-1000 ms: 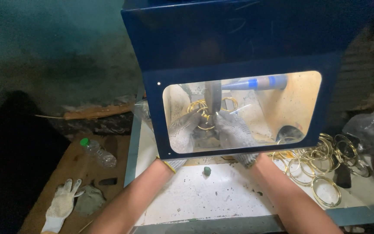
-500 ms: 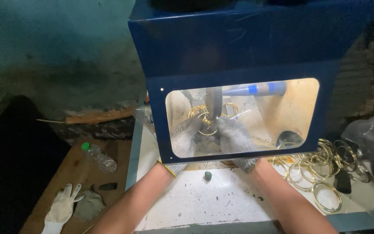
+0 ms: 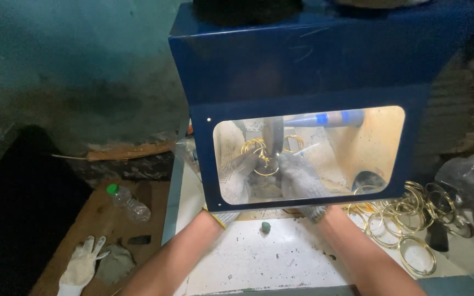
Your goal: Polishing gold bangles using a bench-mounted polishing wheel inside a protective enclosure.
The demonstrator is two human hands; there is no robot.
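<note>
Both my hands wear grey knit gloves and reach under a blue hood with a clear window. Seen through the window, my left hand and my right hand grip a gold metal ring together and press it against a dark upright spindle. More gold rings hang just behind the held one. A blue-handled tool lies across the lit chamber above my right hand.
A pile of several gold rings lies on the white bench at the right. A small green lump sits between my forearms. On the low wooden board at the left are a plastic bottle and a white glove.
The view has shifted slightly, the hood now sitting further right and lower. My hands stay on the ring at the spindle.
</note>
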